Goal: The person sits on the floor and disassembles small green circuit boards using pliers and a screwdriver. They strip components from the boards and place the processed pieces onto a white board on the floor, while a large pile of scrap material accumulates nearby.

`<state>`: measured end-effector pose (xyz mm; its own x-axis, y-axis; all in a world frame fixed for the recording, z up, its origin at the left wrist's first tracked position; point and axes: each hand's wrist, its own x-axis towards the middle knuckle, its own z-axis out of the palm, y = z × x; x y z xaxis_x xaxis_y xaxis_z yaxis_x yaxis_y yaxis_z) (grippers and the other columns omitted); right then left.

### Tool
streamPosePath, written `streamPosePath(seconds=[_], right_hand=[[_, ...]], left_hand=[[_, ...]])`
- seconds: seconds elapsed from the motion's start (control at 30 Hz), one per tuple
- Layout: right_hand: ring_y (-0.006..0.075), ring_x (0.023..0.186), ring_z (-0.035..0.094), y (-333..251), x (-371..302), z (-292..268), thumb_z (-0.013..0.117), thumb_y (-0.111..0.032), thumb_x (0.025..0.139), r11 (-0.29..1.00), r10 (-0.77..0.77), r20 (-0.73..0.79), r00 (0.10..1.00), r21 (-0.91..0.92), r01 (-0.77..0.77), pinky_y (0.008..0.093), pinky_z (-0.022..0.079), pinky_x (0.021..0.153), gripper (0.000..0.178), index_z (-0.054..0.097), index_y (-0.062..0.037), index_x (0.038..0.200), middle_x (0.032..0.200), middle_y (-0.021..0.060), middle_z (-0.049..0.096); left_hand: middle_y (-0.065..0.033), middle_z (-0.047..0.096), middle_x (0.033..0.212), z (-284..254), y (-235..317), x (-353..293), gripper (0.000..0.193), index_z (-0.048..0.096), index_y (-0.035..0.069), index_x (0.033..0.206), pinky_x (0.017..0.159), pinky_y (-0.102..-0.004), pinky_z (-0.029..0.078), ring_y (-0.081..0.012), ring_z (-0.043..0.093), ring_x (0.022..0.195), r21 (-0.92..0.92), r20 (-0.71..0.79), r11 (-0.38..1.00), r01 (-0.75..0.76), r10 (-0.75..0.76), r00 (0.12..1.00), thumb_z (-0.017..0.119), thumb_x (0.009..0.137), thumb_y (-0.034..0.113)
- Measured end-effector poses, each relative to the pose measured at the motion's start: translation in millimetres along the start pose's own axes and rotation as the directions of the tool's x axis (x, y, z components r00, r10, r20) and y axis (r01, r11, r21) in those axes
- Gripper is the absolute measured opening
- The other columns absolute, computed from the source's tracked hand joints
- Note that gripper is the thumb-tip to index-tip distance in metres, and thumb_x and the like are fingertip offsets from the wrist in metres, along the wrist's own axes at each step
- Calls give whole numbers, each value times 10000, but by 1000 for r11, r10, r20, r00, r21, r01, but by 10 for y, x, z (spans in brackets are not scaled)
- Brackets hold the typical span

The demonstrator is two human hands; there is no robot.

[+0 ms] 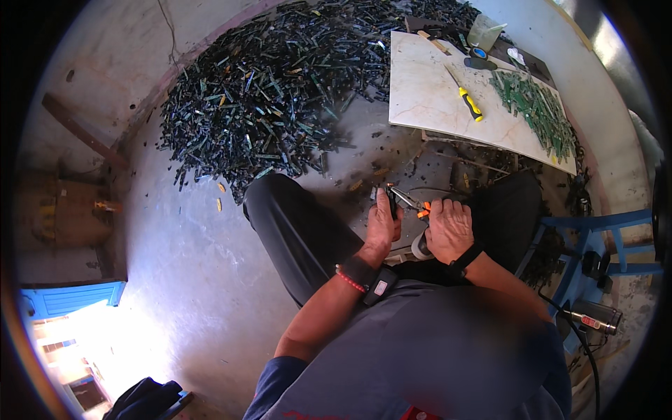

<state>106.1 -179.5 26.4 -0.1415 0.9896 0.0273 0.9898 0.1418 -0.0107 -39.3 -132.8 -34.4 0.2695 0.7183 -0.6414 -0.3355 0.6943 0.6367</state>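
Observation:
In front of my lap, my left hand (381, 222) is closed around a small dark piece (393, 204), thumb pointing up along it. The piece resembles the narrow strips in the big pile, but its kind is hard to make out. My right hand (450, 227) grips pliers with orange handles (424, 211). Their metal jaws (401, 194) point up and left and reach the top of the dark piece; whether they bite on it is too small to tell.
A large pile of dark narrow strips (259, 98) covers the floor ahead. At right, a pale board (427, 91) bears a yellow-and-black screwdriver (469, 103), green strips (535, 108) and a translucent cup (483, 33). A blue stool (595, 224) and a metallic cylinder (596, 317) stand near my right elbow.

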Motion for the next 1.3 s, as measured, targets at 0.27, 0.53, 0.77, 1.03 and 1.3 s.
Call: streamPosePath(seconds=[0.27, 0.53, 0.77, 1.03, 1.3], right_hand=[[328, 770, 586, 71, 2, 158, 610, -99, 699, 998, -9, 25, 1000, 59, 7, 406, 499, 624, 249, 487, -3, 892, 825, 177, 554], [316, 606, 591, 17, -52, 194, 565, -80, 731, 935, -46, 162, 986, 354, -15, 387, 488, 588, 220, 471, 28, 898, 658, 164, 559], [132, 545, 456, -13, -22, -185, 519, -94, 722, -323, -501, 613, 611, 523, -789, 302, 390, 479, 200, 473, -73, 915, 668, 22, 474], [147, 513, 457, -113, -344, -283, 546, -146, 674, -518, -826, 119, 552, 229, -824, 284, 381, 461, 294, 505, -23, 938, 694, 55, 516], [138, 676, 542, 155, -148, 24, 494, -85, 776, -236, -142, 445, 884, 852, -467, 265, 455, 648, 229, 508, 12, 982, 777, 58, 565]], left_hand=[[13, 358, 454, 8, -8, 12, 678, 451, 81, 596, 350, -274, 218, -110, 296, 345, 124, -36, 991, -58, 63, 997, 284, 925, 649], [-32, 464, 501, -67, -127, 83, 688, 501, 23, 608, 489, -319, 364, -163, 457, 473, 454, -73, 846, -279, 348, 935, 226, 992, 523], [-14, 447, 497, -88, -2, 79, 671, 491, 20, 596, 477, -312, 321, -130, 385, 484, 426, -6, 801, -421, 468, 884, 228, 1008, 479], [19, 347, 469, -20, -22, 1, 620, 435, 91, 613, 377, -271, 213, -105, 278, 371, 155, 89, 984, -85, 72, 993, 306, 938, 602], [37, 222, 463, -113, 36, 27, 608, 398, 117, 633, 367, -273, 155, -108, 187, 358, -124, 181, 988, 93, -70, 981, 300, 923, 643]])
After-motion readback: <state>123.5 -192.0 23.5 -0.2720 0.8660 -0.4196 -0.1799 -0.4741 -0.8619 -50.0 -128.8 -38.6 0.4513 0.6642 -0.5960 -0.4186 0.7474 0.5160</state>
